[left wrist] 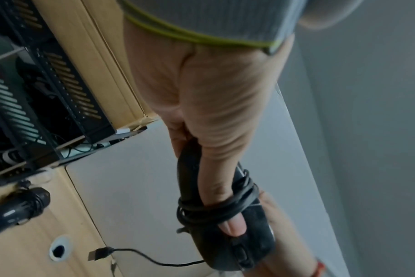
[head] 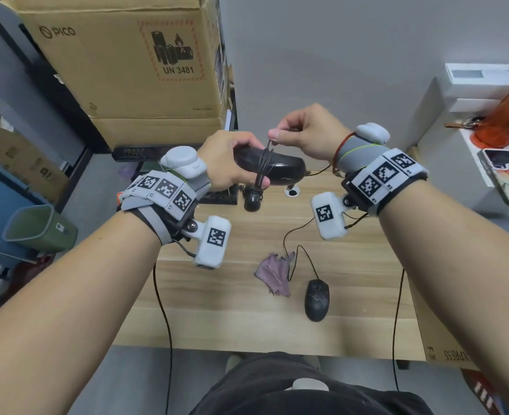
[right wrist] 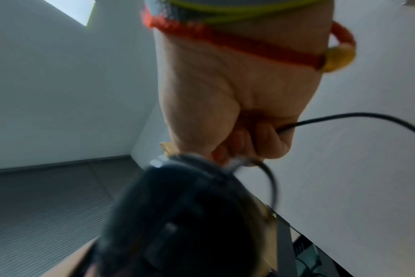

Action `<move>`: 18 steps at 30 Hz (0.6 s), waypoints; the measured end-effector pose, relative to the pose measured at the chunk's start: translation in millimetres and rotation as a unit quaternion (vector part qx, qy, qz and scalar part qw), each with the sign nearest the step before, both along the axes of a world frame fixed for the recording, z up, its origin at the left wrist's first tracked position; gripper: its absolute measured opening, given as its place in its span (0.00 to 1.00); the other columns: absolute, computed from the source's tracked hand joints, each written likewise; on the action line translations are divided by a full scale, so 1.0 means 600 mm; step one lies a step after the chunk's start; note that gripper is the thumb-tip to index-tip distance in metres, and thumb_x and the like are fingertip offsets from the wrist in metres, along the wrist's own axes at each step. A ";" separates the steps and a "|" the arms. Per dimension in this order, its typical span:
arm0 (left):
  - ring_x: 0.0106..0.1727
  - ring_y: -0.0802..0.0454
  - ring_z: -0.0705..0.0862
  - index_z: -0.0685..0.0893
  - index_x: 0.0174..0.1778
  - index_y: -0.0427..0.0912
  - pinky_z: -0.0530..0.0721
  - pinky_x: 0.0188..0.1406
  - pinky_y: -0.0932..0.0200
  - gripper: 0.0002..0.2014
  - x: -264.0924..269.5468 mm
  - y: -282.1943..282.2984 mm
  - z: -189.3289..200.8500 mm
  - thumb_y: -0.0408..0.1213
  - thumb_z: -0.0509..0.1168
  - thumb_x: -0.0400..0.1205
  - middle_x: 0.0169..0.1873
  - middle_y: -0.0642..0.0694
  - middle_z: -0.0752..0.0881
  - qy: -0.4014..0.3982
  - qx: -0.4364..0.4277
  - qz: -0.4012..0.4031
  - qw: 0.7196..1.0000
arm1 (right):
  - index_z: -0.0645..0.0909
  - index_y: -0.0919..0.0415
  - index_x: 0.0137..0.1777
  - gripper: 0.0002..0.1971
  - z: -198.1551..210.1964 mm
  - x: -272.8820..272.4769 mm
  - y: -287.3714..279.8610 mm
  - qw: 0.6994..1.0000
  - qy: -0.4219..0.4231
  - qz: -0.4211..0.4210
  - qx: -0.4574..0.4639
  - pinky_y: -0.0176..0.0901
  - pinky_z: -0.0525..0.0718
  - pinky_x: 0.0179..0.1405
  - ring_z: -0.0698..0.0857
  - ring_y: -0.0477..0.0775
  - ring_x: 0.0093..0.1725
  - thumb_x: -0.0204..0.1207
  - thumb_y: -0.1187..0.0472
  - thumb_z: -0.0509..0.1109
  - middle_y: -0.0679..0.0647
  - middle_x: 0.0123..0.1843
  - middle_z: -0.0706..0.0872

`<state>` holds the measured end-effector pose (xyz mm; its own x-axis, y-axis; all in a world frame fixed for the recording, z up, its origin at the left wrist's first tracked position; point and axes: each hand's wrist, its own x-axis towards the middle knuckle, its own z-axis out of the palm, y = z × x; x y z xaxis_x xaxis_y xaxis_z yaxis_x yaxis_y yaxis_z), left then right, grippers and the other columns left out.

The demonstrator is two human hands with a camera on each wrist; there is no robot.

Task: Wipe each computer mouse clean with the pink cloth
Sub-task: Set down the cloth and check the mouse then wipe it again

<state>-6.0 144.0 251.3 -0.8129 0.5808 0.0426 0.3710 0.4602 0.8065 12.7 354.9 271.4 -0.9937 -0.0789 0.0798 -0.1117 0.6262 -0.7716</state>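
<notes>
My left hand (head: pixel 232 163) grips a black mouse (head: pixel 280 169) held up above the desk's far edge, its cable (head: pixel 263 166) wound in loops round the body. In the left wrist view the thumb (left wrist: pixel 232 224) lies under those loops on the mouse (left wrist: pixel 246 249). My right hand (head: pixel 304 133) pinches the cable end just above the mouse; its wrist view shows the cable (right wrist: pixel 344 116) leaving the curled fingers (right wrist: pixel 261 136). The pink cloth (head: pixel 274 274) lies crumpled on the wooden desk (head: pixel 217 310). A second black mouse (head: pixel 317 299) sits beside it on the right. A third, cable-wrapped mouse (head: pixel 252 199) lies near the far edge.
A large cardboard box (head: pixel 121 64) stands at the back left beside a black rack (left wrist: pixel 59 93). A cable hole (head: pixel 292 191) is in the desk. A green bin (head: pixel 37 229) is on the floor at left. A side shelf with an orange bottle (head: pixel 507 115) is on the right.
</notes>
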 end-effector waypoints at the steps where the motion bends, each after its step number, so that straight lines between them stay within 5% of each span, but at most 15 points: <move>1: 0.38 0.58 0.86 0.89 0.46 0.48 0.86 0.46 0.58 0.21 0.002 0.001 0.005 0.39 0.88 0.61 0.37 0.53 0.90 -0.007 0.023 -0.006 1.000 | 0.89 0.57 0.40 0.12 -0.006 0.000 0.005 1.000 -0.009 -0.009 -0.014 0.29 0.68 0.28 0.70 0.39 0.26 0.77 0.49 0.74 0.45 0.26 0.78; 4: 0.39 0.61 0.86 0.88 0.46 0.50 0.84 0.46 0.64 0.20 0.003 0.003 0.014 0.35 0.87 0.62 0.39 0.53 0.90 -0.022 0.082 0.011 0.996 | 0.87 0.61 0.39 0.09 -0.028 0.003 0.022 0.998 -0.055 -0.019 -0.008 0.30 0.70 0.25 0.70 0.37 0.22 0.80 0.59 0.71 0.41 0.22 0.78; 6: 0.40 0.61 0.86 0.88 0.46 0.50 0.86 0.48 0.63 0.20 0.004 0.005 0.018 0.34 0.86 0.63 0.41 0.52 0.90 -0.024 0.117 0.032 0.992 | 0.86 0.53 0.32 0.14 -0.043 0.013 0.022 0.997 -0.073 -0.009 0.034 0.35 0.69 0.25 0.68 0.40 0.20 0.79 0.64 0.69 0.42 0.19 0.74; 10: 0.39 0.64 0.87 0.88 0.50 0.47 0.84 0.47 0.65 0.19 -0.008 0.009 0.017 0.36 0.85 0.65 0.42 0.53 0.90 -0.009 0.158 0.115 0.981 | 0.90 0.50 0.42 0.15 -0.065 0.041 -0.011 0.994 -0.101 0.034 0.033 0.35 0.69 0.27 0.68 0.46 0.26 0.83 0.47 0.65 0.50 0.27 0.72; 14: 0.40 0.60 0.87 0.89 0.47 0.54 0.86 0.43 0.61 0.21 -0.020 0.004 -0.001 0.49 0.87 0.61 0.42 0.55 0.91 0.022 0.081 0.204 0.975 | 0.91 0.52 0.47 0.15 -0.052 0.054 -0.050 0.991 -0.089 0.075 0.070 0.31 0.65 0.24 0.66 0.43 0.20 0.83 0.48 0.65 0.45 0.18 0.69; 18: 0.40 0.57 0.85 0.90 0.48 0.56 0.78 0.39 0.63 0.24 -0.024 -0.003 -0.018 0.53 0.87 0.59 0.40 0.57 0.89 0.059 -0.054 0.240 0.968 | 0.90 0.52 0.41 0.13 -0.020 0.055 -0.053 0.991 -0.066 0.088 0.075 0.29 0.64 0.19 0.67 0.44 0.18 0.81 0.48 0.68 0.43 0.13 0.67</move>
